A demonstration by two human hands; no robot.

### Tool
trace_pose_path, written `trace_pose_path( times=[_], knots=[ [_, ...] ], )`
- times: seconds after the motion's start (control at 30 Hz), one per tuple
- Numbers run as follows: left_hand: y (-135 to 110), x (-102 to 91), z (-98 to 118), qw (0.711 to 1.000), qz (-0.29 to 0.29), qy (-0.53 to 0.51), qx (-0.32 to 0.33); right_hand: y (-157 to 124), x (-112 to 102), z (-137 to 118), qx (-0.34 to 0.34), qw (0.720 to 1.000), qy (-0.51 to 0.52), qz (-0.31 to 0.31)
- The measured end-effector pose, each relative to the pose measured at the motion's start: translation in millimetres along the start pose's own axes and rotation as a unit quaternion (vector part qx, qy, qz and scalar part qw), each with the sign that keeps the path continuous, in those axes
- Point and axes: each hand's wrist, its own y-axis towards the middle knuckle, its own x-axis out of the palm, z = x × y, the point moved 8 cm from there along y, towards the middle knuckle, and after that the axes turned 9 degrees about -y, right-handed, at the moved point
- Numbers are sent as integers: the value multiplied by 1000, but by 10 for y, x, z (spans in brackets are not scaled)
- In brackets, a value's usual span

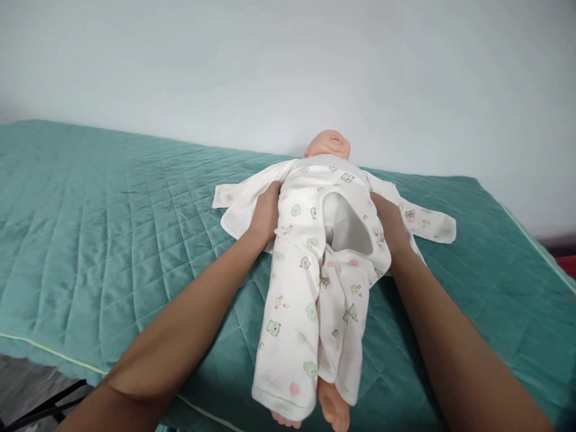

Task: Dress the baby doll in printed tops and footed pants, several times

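A baby doll lies on its back, head by the wall and feet toward me. It wears a white baby shirt with sleeves spread, and white split-crotch baby trousers printed with small bears. The trousers reach high up the chest, and their crotch opening shows white cloth inside. At the doll's left-hand side as I see it, my left hand is closed on the trousers' edge. My right hand grips the opposite edge. Most fingers of both hands are hidden behind the cloth. Bare doll feet poke from the trouser legs.
A green quilted cover spreads under the doll, its piped edge running along the near side. Behind it rises a pale wall. Dark metal legs stand at the lower left. Something red shows at the far right.
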Motion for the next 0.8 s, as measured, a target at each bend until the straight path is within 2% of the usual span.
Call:
trace_pose_path(
  times=[0.1, 0.27, 0.33, 0.4, 0.53, 0.8],
  knots=[
    [-11, -5, 79, 1000, 4, 14, 11, -10, 5, 26, 43, 999, 28, -4],
    [-4, -80, 2, 997, 50, -36, -52, 12, 9, 192, 125, 990, 64, 16],
    [14, -144, 7, 996, 80, -29, -33, 24, 1, 254, 148, 986, 71, 32],
    [34, -195, 66, 995, 99, -2, 15, 23, -41, 281, 162, 982, 72, 63],
    [63, -175, 213, 991, 77, 41, 97, -2, -156, 206, 135, 977, 86, 137],
    [183, -95, 326, 993, 27, 41, 110, -50, -309, -24, 30, 981, 70, 181]
  ],
)
